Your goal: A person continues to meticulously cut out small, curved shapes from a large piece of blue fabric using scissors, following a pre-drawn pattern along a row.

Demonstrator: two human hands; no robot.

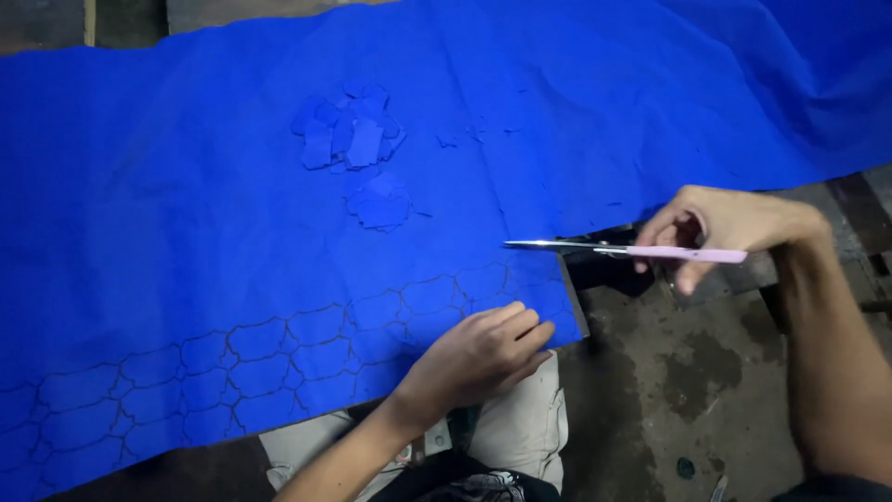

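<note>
A large blue cloth [186,204] lies spread over a table, with dark outlines of repeated shapes drawn along its near edge. My left hand [478,358] rests on the cloth's near right corner, fingers curled over the edge. My right hand [720,232] holds pink-handled scissors [632,250] level, blades pointing left at the cloth's right edge, where a cut runs inward. Two small piles of cut blue pieces [353,135] lie farther back on the cloth.
A dark stained floor [688,381] shows below on the right. My legs in light trousers [520,428] are under the table edge. Wooden boards [855,214] stand at the right, and more folded blue cloth [818,84] lies at the far right.
</note>
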